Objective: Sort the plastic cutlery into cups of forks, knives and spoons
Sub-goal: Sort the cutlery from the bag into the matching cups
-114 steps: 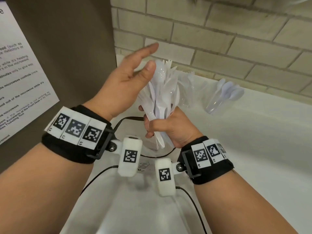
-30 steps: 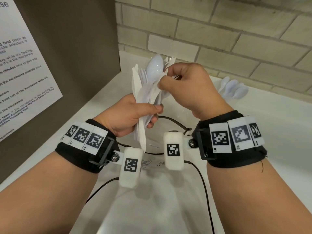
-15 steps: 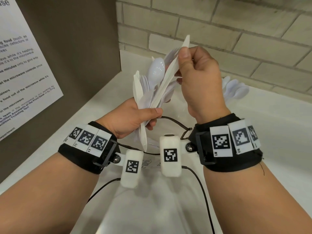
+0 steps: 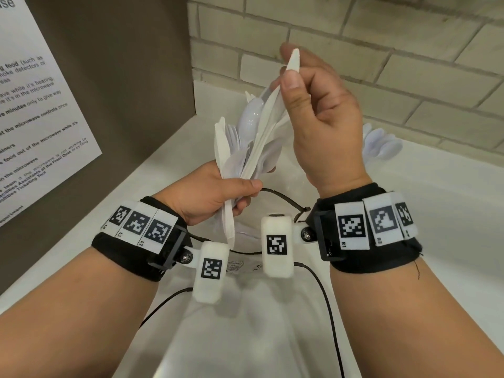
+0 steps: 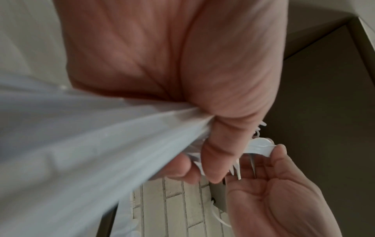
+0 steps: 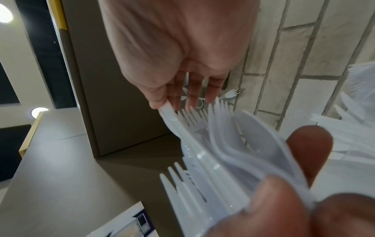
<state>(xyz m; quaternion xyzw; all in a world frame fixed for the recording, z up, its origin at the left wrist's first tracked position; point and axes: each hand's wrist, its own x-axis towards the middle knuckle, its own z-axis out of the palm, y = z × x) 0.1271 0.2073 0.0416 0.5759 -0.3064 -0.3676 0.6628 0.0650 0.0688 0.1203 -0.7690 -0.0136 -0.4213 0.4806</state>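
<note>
My left hand [image 4: 245, 195] grips a bundle of white plastic cutlery [image 4: 237, 148] by the handles, with forks and spoons fanned out above the fist. My right hand [image 4: 290, 66] pinches the tip of one flat white piece, apparently a knife [image 4: 268, 124], between thumb and fingers, lifted partly out of the bundle. The right wrist view shows the same pinch [image 6: 165, 109] above the fork tines and spoon bowls of the bundle [image 6: 213, 168]. In the left wrist view the handles [image 5: 91, 136] blur past my palm. A clear cup of spoons [image 4: 381, 145] stands behind my right wrist.
A brown panel with a white printed notice [image 4: 41, 118] stands to the left, and a brick wall [image 4: 381, 64] runs behind. The white counter [image 4: 436, 214] stretches to the right. Black cables [image 4: 321, 285] and a clear plastic bag [image 4: 240, 266] lie below my wrists.
The bundle passed from my right hand to my left. Over the last second my right hand took hold of one flat piece and drew it upward out of the bundle.
</note>
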